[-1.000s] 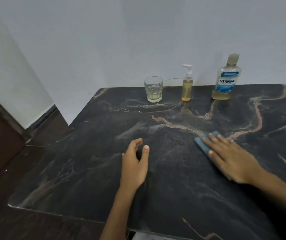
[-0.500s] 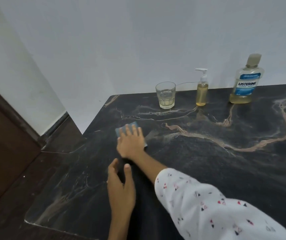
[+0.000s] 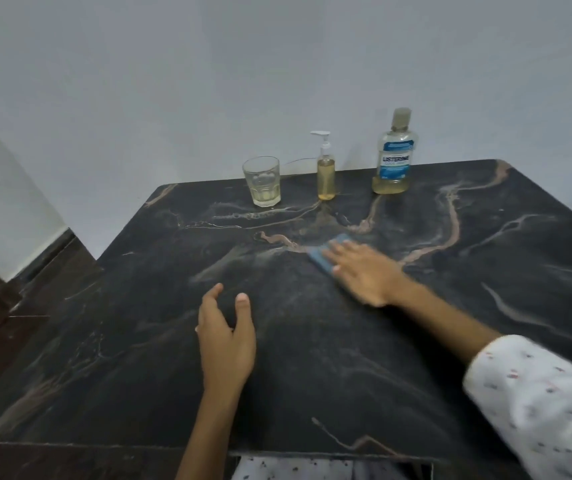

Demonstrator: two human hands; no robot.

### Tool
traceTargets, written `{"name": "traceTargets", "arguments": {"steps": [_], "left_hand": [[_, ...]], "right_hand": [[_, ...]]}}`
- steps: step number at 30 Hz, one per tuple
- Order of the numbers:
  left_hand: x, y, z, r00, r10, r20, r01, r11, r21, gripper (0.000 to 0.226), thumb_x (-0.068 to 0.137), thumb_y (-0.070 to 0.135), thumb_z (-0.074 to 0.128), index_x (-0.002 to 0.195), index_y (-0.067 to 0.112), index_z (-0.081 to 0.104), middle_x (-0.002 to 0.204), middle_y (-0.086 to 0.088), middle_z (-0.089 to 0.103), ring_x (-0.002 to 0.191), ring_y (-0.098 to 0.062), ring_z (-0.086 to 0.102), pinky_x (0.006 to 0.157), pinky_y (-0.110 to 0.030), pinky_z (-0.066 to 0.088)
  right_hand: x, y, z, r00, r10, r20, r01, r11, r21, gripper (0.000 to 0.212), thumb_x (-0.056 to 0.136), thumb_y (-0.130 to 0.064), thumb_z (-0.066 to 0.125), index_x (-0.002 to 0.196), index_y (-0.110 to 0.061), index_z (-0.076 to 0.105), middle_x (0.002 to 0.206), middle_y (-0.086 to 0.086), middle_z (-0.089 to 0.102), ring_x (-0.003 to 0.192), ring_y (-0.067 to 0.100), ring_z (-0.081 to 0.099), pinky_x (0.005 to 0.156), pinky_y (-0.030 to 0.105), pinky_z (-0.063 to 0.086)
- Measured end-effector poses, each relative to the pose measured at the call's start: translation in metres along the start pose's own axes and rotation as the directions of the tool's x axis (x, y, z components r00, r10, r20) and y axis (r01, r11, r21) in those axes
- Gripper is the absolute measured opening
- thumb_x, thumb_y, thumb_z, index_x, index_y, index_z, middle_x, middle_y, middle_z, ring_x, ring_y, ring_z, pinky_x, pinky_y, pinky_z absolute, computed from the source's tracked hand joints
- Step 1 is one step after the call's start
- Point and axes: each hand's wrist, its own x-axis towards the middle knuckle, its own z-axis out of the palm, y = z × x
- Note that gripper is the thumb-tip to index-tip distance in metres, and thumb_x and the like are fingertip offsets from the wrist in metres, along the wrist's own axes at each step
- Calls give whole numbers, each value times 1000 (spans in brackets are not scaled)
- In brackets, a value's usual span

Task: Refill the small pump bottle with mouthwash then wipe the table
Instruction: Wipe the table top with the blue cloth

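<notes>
Mouthwash bottle, pump bottle and glass are standing at the frame's upper centre, probably leaving the table free for wiping. Right hand is pressing a blue cloth with flat fingers in the centre, while left hand is resting loosely open, holding nothing.

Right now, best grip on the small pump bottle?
Probably the pump bottle by its straight amber body, below the narrow neck, coming from the front: it stands upright against the wall, with the glass and mouthwash bottle standing clear on either side.
</notes>
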Motion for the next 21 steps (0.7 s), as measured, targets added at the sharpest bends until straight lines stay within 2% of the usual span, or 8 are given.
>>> {"name": "traceTargets", "arguments": {"steps": [2,3,6,10,13,15,17,21], "left_hand": [[-4,5,10,999,9,40,-9,1000,1,46,96,37,46,139,23,36,149,1,35,140,-23,26,113,-50,26],[-6,7,14,998,14,59,-14,1000,0,46,96,38,45,139,24,36,149,2,34,141,-23,26,113,-50,26],[-10,9,27,993,46,106,-47,999,1,46,96,38,45,139,24,36,149,2,34,139,-21,28,114,-50,26],[-10,5,37,988,60,140,-61,998,4,46,96,37,46,139,23,38,145,0,39,128,-15,37,108,-40,32],[-7,-2,36,991,42,131,-41,999,-15,45,96,36,47,138,22,39,145,-3,40,132,-18,37,99,-34,33],[-6,-5,33,992,31,123,-28,999,-30,45,96,35,47,139,20,39,145,-5,41,134,-19,37,99,-33,33],[-5,-7,32,992,32,121,-28,999,-40,45,97,33,48,139,18,39,144,-6,42,134,-19,38,100,-32,34],[-8,-8,31,991,35,131,-28,998,-53,44,97,32,47,138,18,40,144,-3,43,133,-17,39,108,-38,35]], "right_hand": [[-51,78,-17,968,246,-54,-246,969,1,49,104,-29,24,151,-16,22,157,10,18,145,22,15,117,35,11],[-82,114,-24,925,371,-78,-373,928,-3,48,103,-29,24,150,-15,24,156,12,23,143,24,19,116,39,15],[-177,184,-38,732,674,-103,-677,736,5,53,101,-35,18,150,-14,22,156,11,20,144,27,17,115,46,15],[-251,191,-29,547,827,-127,-833,554,20,54,101,-33,16,150,-12,21,158,10,15,144,31,12,113,52,16],[-258,154,-18,346,923,-168,-912,373,173,54,101,-33,18,151,-15,19,158,10,12,144,33,10,116,49,8],[-241,118,-16,270,950,-157,-930,300,211,55,101,-35,18,152,-16,15,159,9,7,145,32,6,117,46,4],[-211,81,-9,304,938,-168,-922,334,195,55,101,-36,17,153,-16,11,159,9,3,146,31,2,117,45,2],[-127,-13,16,543,818,-192,-801,573,173,56,101,-34,16,153,-15,3,159,8,-4,146,28,-5,117,44,-4]]}}
